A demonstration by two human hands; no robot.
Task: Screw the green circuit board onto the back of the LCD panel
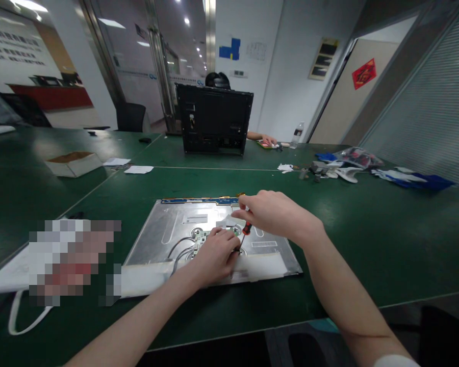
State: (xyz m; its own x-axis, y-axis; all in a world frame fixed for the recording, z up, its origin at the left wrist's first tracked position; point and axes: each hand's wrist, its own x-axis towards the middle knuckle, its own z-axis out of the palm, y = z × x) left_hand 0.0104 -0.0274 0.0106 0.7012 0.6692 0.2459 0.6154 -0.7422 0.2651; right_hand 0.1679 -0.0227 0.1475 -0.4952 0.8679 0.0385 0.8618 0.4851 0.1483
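Observation:
A silver flat display panel (153,229) lies back side up on the green table in front of me, with a blue circuit strip (191,201) along its far edge. My right hand (265,209) grips a red and black screwdriver (247,228), its shaft slanting down to the panel's middle. Beside the screwdriver's tip, my left hand (220,250) rests on the panel with fingers curled together; what they pinch, if anything, is hidden. Partly under that hand sits a green circuit board (200,237), from which grey cables (178,255) run to the left.
Behind the panel stands a black monitor (214,120), a co-worker behind it with one hand (268,139) on the table. At left are an open box (74,164) and a white bag (7,272), partly blurred out. Gloves and loose parts (329,168) lie back right, near a bottle (297,135).

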